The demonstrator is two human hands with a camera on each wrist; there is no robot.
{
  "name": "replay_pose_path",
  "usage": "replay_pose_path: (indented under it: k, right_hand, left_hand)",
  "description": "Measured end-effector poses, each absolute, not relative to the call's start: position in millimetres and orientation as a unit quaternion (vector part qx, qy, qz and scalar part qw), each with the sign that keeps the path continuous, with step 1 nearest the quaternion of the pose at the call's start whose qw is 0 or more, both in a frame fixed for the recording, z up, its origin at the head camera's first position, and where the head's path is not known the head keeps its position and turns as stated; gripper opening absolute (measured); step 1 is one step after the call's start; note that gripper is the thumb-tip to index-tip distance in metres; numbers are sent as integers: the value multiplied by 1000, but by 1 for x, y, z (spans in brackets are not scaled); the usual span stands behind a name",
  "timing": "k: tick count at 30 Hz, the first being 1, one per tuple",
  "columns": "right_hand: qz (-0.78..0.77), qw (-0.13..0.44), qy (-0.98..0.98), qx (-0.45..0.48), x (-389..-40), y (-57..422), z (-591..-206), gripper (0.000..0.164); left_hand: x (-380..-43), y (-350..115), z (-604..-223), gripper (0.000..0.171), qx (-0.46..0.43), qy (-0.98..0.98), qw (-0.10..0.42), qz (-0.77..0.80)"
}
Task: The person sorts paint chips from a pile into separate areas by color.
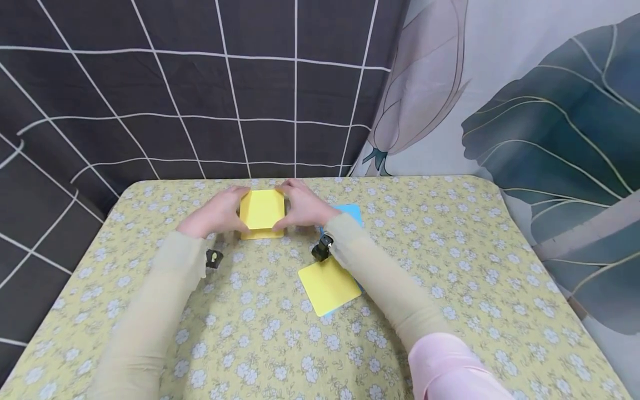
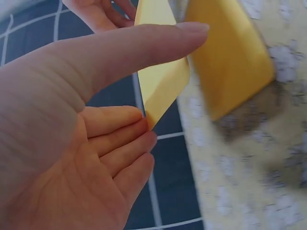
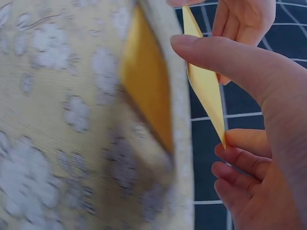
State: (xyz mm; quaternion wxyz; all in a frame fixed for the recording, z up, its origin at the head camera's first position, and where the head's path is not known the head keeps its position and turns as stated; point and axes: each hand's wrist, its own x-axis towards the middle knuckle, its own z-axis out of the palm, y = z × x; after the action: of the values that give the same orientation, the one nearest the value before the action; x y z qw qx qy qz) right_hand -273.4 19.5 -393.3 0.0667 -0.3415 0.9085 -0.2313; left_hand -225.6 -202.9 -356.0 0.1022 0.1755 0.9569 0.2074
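Nearest me on the right, a pink sleeve [image 1: 452,366] is pushed up my arm, above the beige right cuff [image 1: 395,289]; a matching beige left cuff [image 1: 150,311] covers my other forearm. A little farther, just beside my right forearm, a loose yellow card [image 1: 330,286] lies at an angle, with a blue sheet [image 1: 334,311] peeking out from under its near edge. Past that I wear a small black device on each wrist, one on the right [image 1: 322,248] and one on the left [image 1: 214,258]. Beyond them, left of the table's middle and toward its far side, a lower yellow card [image 1: 262,234] lies on the flowered tablecloth [image 1: 475,250]. Above it, apart from it, I hold the raised yellow card [image 1: 262,208] by its sides: my left hand [image 1: 222,213] grips the left side and my right hand [image 1: 305,206] the right, thumbs toward me and fingertips at the far corners. About as far away, a blue card [image 1: 352,211] sticks out from behind my right cuff. Behind the table's far edge hangs a dark cloth with white grid lines [image 1: 260,89], and to the right a pale curtain [image 1: 500,50] printed with large leaves.
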Motion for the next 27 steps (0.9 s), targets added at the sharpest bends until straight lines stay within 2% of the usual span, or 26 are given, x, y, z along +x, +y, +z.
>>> replay_pose_path:
  k: [7,15,23,27]
  right_hand:
    - [-202,97,914,-338,-266,14,-408,103]
    - [-177,97,918,-340,-270,10,-418,100]
    - [-183,105,918,-337,-269,10,-416,105]
    - [-203,101,914,-337,-264,14,-406,107]
  left_hand:
    - [-228,-208,-381,97,167,946,144,237]
    - [-231,-211,-387,98,151,942,166,249]
    - [-230,-212,-387,97,152,942,161,252]
    - [-228,-211,-385,102,147,941,149,266]
